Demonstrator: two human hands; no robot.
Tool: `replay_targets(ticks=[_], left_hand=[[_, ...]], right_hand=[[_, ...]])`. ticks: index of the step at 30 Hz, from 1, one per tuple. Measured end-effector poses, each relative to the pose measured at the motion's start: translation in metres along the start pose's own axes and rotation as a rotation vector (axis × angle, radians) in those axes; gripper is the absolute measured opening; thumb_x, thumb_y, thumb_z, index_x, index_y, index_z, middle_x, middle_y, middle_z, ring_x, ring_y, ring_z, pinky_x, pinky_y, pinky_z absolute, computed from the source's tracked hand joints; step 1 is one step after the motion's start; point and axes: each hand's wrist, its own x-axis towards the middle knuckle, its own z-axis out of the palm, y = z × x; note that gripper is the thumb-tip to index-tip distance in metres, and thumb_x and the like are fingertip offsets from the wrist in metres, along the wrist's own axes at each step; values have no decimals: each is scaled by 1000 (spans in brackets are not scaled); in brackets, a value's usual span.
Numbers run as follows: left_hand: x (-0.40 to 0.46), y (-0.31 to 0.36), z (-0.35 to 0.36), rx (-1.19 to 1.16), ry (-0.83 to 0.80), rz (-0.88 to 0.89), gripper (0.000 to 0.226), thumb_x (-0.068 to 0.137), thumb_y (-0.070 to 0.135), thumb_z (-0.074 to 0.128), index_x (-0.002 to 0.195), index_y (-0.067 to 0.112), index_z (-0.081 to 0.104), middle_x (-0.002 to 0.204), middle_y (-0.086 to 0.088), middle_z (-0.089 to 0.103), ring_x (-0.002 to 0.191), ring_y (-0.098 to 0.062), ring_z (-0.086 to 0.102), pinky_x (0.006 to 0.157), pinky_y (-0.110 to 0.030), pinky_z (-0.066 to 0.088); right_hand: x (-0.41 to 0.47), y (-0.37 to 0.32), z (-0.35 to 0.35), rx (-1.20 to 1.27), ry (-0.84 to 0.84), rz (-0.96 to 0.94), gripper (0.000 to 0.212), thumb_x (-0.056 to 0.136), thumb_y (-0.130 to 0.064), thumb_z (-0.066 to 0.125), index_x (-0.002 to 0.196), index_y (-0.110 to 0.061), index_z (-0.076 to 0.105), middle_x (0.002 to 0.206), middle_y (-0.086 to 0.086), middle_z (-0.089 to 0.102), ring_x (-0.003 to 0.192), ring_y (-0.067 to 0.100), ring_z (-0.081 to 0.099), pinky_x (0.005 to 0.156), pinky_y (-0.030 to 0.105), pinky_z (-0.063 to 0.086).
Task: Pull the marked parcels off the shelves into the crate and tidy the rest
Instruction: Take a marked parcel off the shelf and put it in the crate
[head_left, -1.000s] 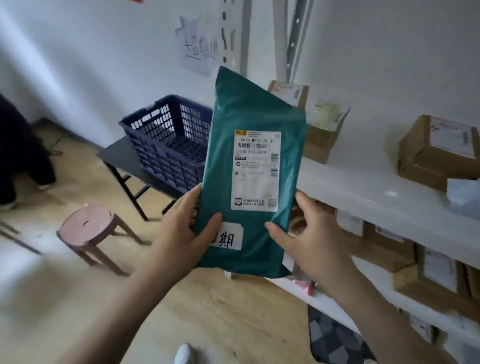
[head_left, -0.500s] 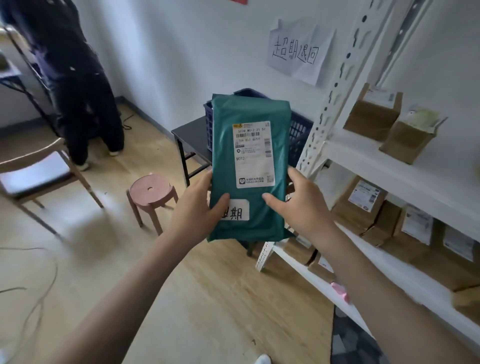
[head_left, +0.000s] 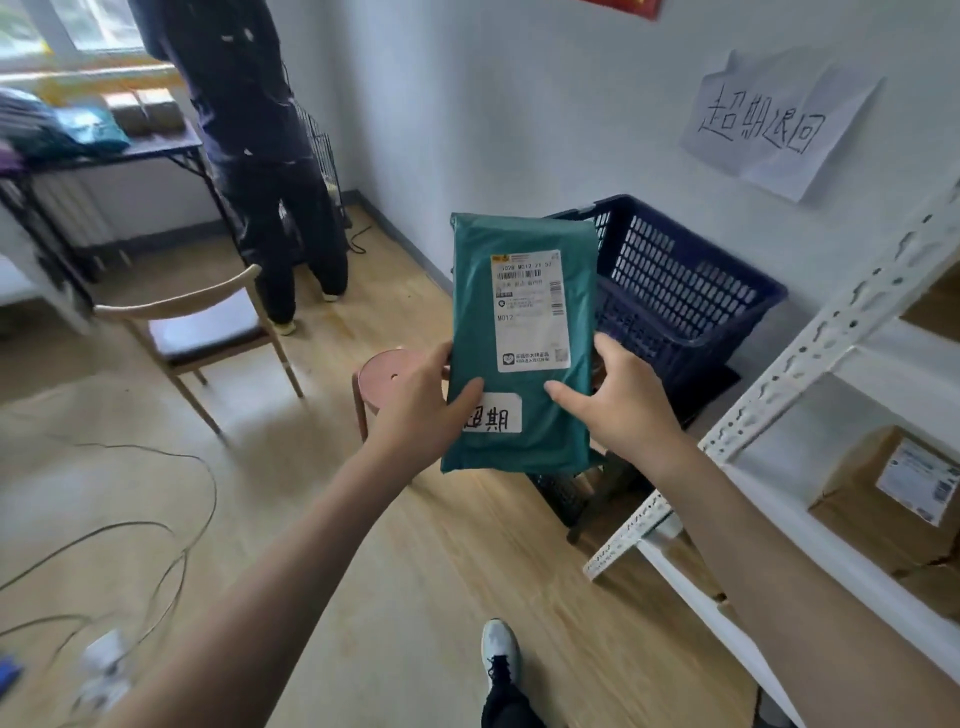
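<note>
Green plastic parcel (head_left: 519, 343) stands upright in front of the blue crate (head_left: 680, 291), held by both hands. Left hand (head_left: 421, 405) pinches its lower left edge with the thumb on front; right hand (head_left: 618, 400) grips the lower right edge likewise.

White shelves (head_left: 810, 358) — cardboard boxes (head_left: 883, 499) on them

both arms outstretched; left grip (head_left: 418, 402) and right grip (head_left: 621, 400) pinch parcel (head_left: 519, 291) edges.
</note>
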Motion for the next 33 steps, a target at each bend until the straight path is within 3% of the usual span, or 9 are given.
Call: replay_targets(ticks=[5, 8, 12, 17, 22, 25, 30, 33], left_hand=[[82, -8, 12, 48, -30, -22, 48, 93, 41, 59, 138, 28, 48, 108, 17, 66, 88, -3, 69, 67, -36, 62], [147, -5, 30, 29, -70, -24, 51, 90, 50, 56, 137, 36, 45, 108, 22, 64, 87, -4, 70, 67, -37, 62], [234, 9, 60, -9, -111, 39, 38, 96, 35, 58, 132, 38, 47, 110, 23, 60, 95, -4, 67, 72, -35, 62], [345, 26, 103, 2, -197, 101, 32, 95, 32, 60, 124, 39, 48, 108, 23, 62, 98, -3, 65, 76, -35, 62], [438, 37, 147, 74, -305, 208, 35, 96, 35, 59, 130, 31, 52, 101, 30, 57, 91, 10, 59, 65, -13, 52], [491, 32, 181, 62, -421, 244, 31, 96, 33, 59, 126, 34, 52, 102, 31, 59, 88, 13, 60, 63, -12, 51], [560, 11, 253, 82, -687, 302, 35, 96, 33, 61, 129, 24, 55, 112, 15, 66, 97, -1, 63, 78, -30, 59], [583, 3, 295, 123, -881, 360, 35, 96, 31, 62, 129, 21, 57, 113, 11, 67, 97, -6, 63, 75, -22, 54]], right_hand=[[77, 19, 2, 0, 14, 6, 39, 84, -36, 78, 117, -25, 60, 111, -9, 69, 96, 12, 63, 80, 31, 54], [136, 40, -8, 14, 39, 34, 40, 84, -38, 78, 117, -26, 59, 112, -11, 69, 98, 12, 64, 83, 35, 56], [208, 72, -27, 17, 97, 61, 39, 83, -41, 78, 115, -27, 59, 108, -13, 69, 96, 12, 66, 85, 40, 58], [288, 110, -59, -11, 152, 158, 40, 85, -41, 77, 117, -27, 59, 109, -11, 70, 88, 10, 65, 78, 36, 57], [348, 150, -78, -19, 227, 269, 45, 85, -42, 76, 123, -25, 59, 110, -9, 70, 90, 10, 65, 79, 36, 57], [377, 180, -80, -25, 264, 351, 50, 85, -43, 76, 128, -27, 57, 114, -11, 69, 94, 10, 65, 81, 37, 57], [399, 230, -76, 33, 341, 573, 46, 86, -36, 78, 127, -25, 59, 110, -14, 66, 92, 7, 62, 75, 27, 54], [394, 257, -69, 64, 397, 760, 43, 84, -33, 79, 122, -22, 61, 111, -10, 67, 94, 11, 65, 80, 37, 58]])
